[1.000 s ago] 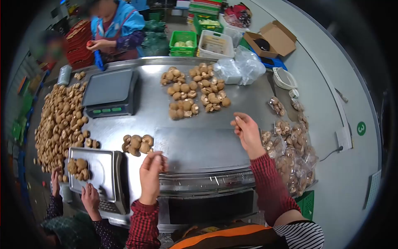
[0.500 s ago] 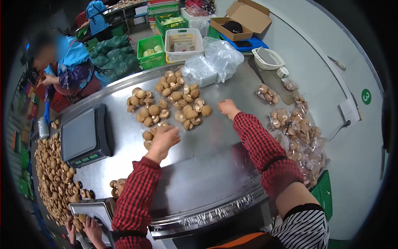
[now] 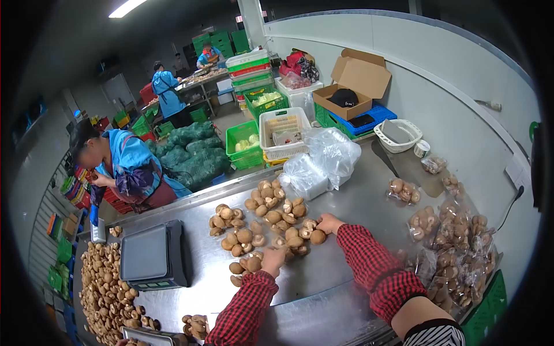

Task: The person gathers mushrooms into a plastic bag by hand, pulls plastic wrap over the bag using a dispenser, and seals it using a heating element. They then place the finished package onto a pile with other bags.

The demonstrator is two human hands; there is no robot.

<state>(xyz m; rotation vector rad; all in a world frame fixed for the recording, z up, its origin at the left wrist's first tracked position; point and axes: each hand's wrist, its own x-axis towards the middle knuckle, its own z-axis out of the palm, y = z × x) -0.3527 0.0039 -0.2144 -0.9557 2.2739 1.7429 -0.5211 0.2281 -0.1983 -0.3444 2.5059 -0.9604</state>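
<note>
Several small heaps of brown shiitake mushrooms (image 3: 234,237) lie on the steel table (image 3: 199,308). My right hand (image 3: 330,223) is at the right edge of the nearest-right heap, its curled fingers against a mushroom (image 3: 317,236). On the near-left side of that same heap is my left hand (image 3: 273,260), its fingers bent together; what lies within them is hidden. Another heap (image 3: 246,265) sits just left of my left hand. Plastic-bagged mushrooms (image 3: 456,230) are piled to the right of my right arm.
A black scale (image 3: 151,256) stands on the left, beside a large mushroom pile (image 3: 107,288). Clear plastic bags (image 3: 323,164) lie at the table's far edge, near a white basket (image 3: 399,137) and a cardboard box (image 3: 359,81). A co-worker (image 3: 130,167) stands across the table.
My head view has lifted, showing more of the room. My right hand has come in to the heap's right edge, and my left hand has moved right to its near side.
</note>
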